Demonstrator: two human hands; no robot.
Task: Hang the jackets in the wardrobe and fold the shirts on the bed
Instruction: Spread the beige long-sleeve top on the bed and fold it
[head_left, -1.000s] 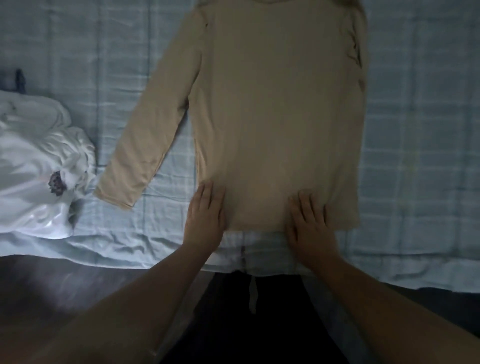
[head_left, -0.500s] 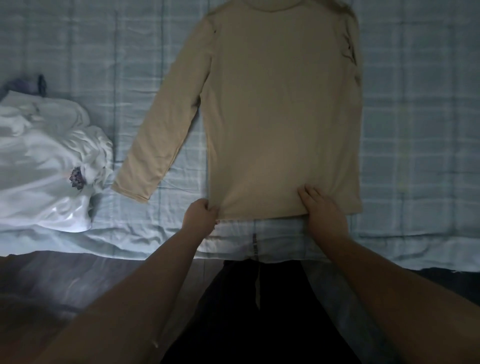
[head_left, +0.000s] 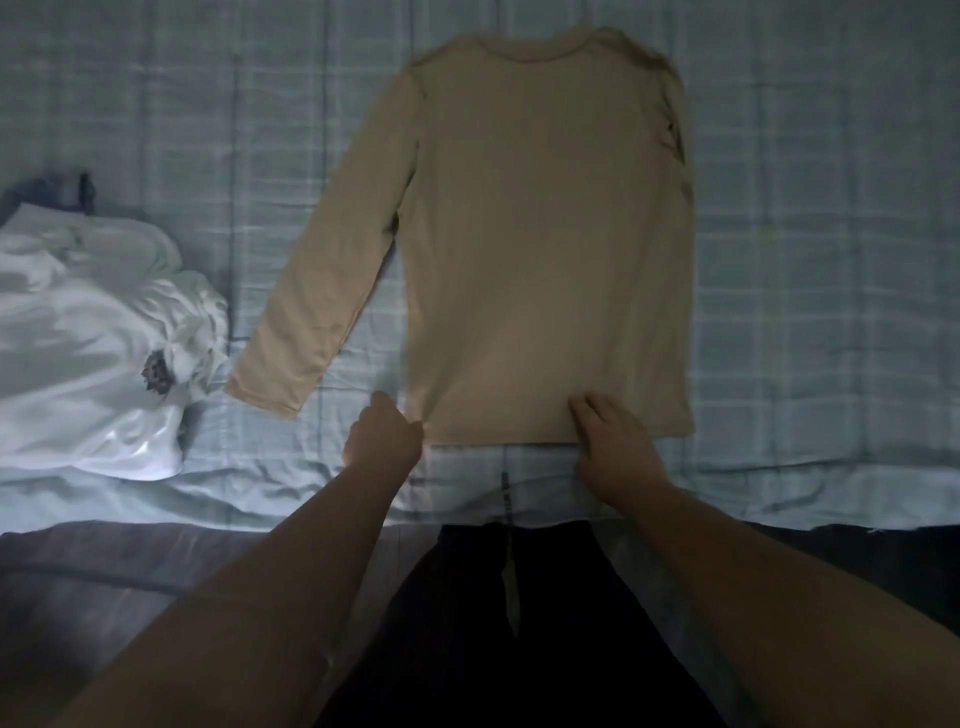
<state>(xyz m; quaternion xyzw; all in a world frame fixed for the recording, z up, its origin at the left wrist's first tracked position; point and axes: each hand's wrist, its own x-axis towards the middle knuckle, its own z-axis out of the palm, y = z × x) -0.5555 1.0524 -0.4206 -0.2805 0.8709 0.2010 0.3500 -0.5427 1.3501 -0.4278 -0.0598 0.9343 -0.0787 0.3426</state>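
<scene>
- Across the centre of the frame, the beige shirt (head_left: 545, 249) lies flat on the checked bed sheet (head_left: 810, 249), collar toward the top, one sleeve slanting to the lower left.
- At the hem's left corner, the left hand (head_left: 382, 434) is curled tight, pinching the fabric.
- Further right on the hem, the right hand (head_left: 615, 447) has its fingers (head_left: 584, 405) bent, tips on the cloth; whether it grips I cannot tell.
- At the left edge, a crumpled white garment (head_left: 88, 358) lies on the sheet.

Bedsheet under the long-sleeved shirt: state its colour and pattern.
The bedsheet is pale blue with a checked grid of lighter stripes; the head view shows it best.
</scene>
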